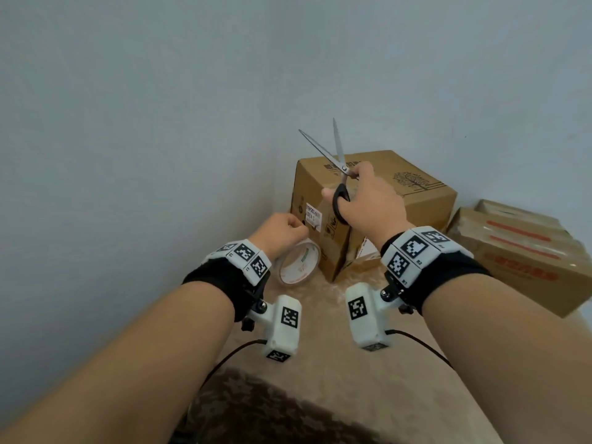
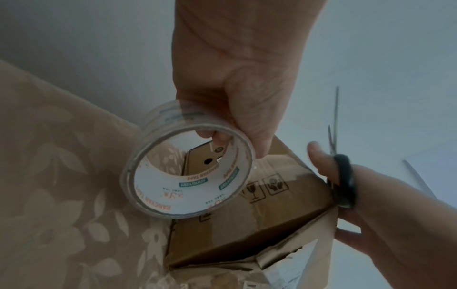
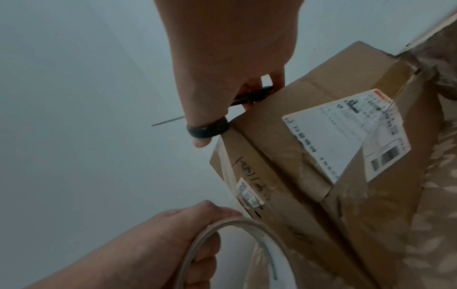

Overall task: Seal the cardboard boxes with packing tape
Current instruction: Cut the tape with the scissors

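Observation:
A brown cardboard box [image 1: 413,187] stands on the patterned surface against the wall, also seen in the left wrist view as the box [image 2: 259,211] and in the right wrist view as the box [image 3: 321,156]. My left hand [image 1: 283,232] grips a roll of clear packing tape [image 1: 299,262] just left of the box's near corner; the roll [image 2: 188,176] hangs from thumb and fingers. My right hand [image 1: 368,200] holds scissors [image 1: 336,161] with black handles, thumb through one loop, blades spread apart and pointing up over the box.
A second, flatter cardboard box [image 1: 525,254] with orange-red stripes lies to the right. A beige leaf-patterned cloth [image 1: 336,347] covers the surface. The pale wall [image 1: 160,123] rises close behind and to the left.

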`<state>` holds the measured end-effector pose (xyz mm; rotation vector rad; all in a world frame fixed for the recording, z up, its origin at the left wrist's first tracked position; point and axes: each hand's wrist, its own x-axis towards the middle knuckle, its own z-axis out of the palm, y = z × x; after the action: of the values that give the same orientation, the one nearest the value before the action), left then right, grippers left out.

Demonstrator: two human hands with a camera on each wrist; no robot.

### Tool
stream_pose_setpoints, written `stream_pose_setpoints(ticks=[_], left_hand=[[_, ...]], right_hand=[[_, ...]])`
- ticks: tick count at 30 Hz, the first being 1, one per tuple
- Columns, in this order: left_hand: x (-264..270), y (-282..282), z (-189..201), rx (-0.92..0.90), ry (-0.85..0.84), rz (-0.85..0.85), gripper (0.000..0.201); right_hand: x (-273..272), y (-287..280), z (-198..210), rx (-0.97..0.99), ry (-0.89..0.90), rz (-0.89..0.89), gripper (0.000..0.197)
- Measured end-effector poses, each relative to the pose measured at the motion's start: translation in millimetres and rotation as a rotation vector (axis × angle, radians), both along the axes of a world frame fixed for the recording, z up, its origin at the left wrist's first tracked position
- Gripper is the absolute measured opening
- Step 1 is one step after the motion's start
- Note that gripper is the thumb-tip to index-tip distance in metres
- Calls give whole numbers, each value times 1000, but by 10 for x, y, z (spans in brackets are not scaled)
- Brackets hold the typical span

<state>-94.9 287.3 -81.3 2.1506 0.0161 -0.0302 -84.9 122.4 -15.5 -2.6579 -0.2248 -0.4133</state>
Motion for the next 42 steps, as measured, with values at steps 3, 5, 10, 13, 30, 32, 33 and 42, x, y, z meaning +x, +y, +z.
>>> stream_pose_setpoints(ticks=[3, 5, 10, 13, 30, 32, 33, 42], left_hand=[[27, -18, -1, 8, -9, 7, 21], [45, -17, -3, 29, -20, 9, 21], [52, -1, -38, -1, -61, -8, 17], [37, 18, -55, -34, -98, 32, 13], [-236, 19, 129, -50, -158, 100, 19], [-260, 23, 148, -42, -166, 94, 21], [-270, 25, 156, -49, -170, 94, 20], [-227, 65, 159, -55, -127, 111, 7]], right_hand=[[20, 146, 14, -127, 2, -113, 51], [33, 200, 27, -182, 18, -133, 46], [73, 231, 31, -345, -9, -101, 36], [91, 183, 60, -286, 3, -12, 45], [-832, -601, 46, 126, 822, 238, 49], [-887, -629, 28, 95, 853, 215, 52], [-906, -625, 21, 84, 858, 207, 56], [-820, -397, -39, 148, 828, 163, 66]])
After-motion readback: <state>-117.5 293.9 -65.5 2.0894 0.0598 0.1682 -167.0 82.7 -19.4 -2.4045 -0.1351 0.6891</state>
